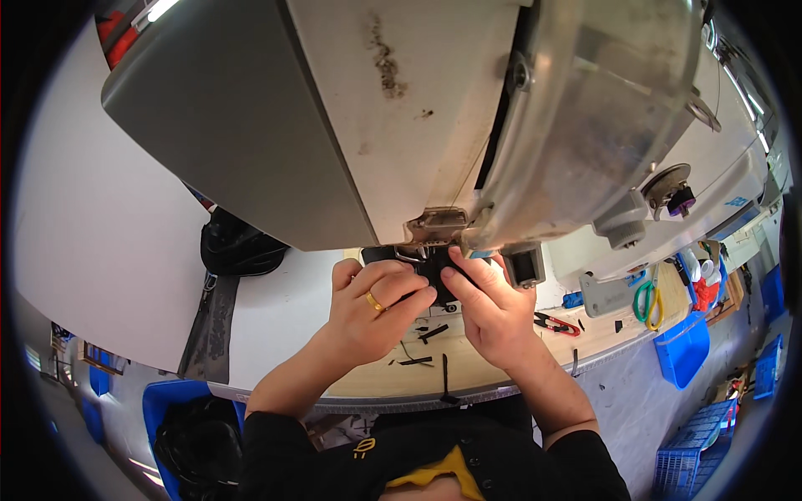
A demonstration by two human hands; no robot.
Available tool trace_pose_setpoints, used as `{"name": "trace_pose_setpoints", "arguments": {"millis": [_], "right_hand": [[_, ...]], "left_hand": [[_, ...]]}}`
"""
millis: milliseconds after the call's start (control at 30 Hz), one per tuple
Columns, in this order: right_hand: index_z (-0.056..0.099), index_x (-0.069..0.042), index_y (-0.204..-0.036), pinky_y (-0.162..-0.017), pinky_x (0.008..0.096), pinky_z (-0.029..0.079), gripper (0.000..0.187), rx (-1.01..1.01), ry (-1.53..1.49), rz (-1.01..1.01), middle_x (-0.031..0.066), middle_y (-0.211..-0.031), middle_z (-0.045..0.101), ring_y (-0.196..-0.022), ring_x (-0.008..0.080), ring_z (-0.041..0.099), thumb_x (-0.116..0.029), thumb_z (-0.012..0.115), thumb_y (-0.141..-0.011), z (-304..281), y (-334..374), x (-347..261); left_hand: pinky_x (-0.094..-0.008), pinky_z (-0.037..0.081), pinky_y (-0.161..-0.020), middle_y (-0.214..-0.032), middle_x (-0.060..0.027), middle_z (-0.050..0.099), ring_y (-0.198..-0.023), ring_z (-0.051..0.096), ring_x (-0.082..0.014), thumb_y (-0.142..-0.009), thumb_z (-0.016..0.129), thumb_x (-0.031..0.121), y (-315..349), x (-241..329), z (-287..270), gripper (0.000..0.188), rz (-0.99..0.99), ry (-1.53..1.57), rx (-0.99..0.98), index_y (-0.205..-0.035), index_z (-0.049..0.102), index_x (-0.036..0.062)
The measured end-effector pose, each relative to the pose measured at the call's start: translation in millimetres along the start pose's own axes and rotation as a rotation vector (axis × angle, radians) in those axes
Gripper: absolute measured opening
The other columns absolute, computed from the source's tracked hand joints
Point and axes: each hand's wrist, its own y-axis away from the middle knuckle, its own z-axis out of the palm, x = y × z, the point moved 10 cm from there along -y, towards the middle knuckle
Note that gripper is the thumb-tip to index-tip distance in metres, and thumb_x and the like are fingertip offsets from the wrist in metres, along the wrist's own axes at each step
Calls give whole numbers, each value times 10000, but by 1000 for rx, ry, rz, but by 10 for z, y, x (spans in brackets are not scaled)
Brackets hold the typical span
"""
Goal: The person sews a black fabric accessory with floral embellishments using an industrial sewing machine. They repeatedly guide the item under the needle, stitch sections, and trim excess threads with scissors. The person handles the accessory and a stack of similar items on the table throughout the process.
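A sewing machine (401,125) fills the upper middle of the head view. Its needle area, behind a small clear guard (438,220), sits just beyond my fingertips. Under it lies a black piece of material (434,275), partly hidden by both hands. My left hand (374,307), with a gold ring, has its fingers curled onto the left side of this piece. From the right, my right hand (491,311) presses the piece with thumb and fingers close to the needle area. What exactly the black piece is cannot be made out.
Black scraps (434,332) lie before my hands. Red-handled thread snips (558,326) and green-and-yellow scissors (646,306) rest at the right. A black bag-like item (241,244) sits at the left. Blue bins (683,351) stand below the table edge.
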Motion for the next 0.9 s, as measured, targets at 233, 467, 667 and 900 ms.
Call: {"name": "trace_pose_setpoints", "arguments": {"millis": [233, 467, 667, 900], "right_hand": [[704, -132, -1053, -740, 411, 350, 380, 9, 23, -13, 52, -1174, 655, -1087, 290, 546, -58, 611, -692, 45, -10, 95], [705, -43, -993, -825, 418, 487, 312, -13, 5, -31, 144, -1038, 689, -928, 328, 654, 85, 602, -728, -39, -127, 73], [695, -60, -996, -782, 406, 464, 331, -6, 28, -74, 119, -975, 700, -879, 302, 646, 89, 587, -721, -37, -169, 98], [694, -76, -1030, -808, 410, 460, 380, -23, 6, -56, 103, -915, 701, -884, 287, 642, 105, 569, -720, -13, -191, 139]], "left_hand": [[-340, 321, -735, -943, 27, 626, -855, 610, -175, -643, 744, 27, -19, -28, 39, 296, -15, -50, -30, -915, 698, 136], [-337, 325, -738, -931, 29, 608, -869, 607, -184, -626, 750, 16, 58, -22, 27, 328, -35, -78, 9, -929, 712, 137], [-338, 360, -761, -928, 21, 612, -893, 609, -194, -661, 727, 58, 52, -91, 62, 257, -27, -94, 43, -910, 724, 119], [-336, 419, -784, -930, 10, 626, -881, 620, -212, -681, 734, 54, 86, -160, 78, 221, -37, -50, 79, -897, 730, 100]]}}
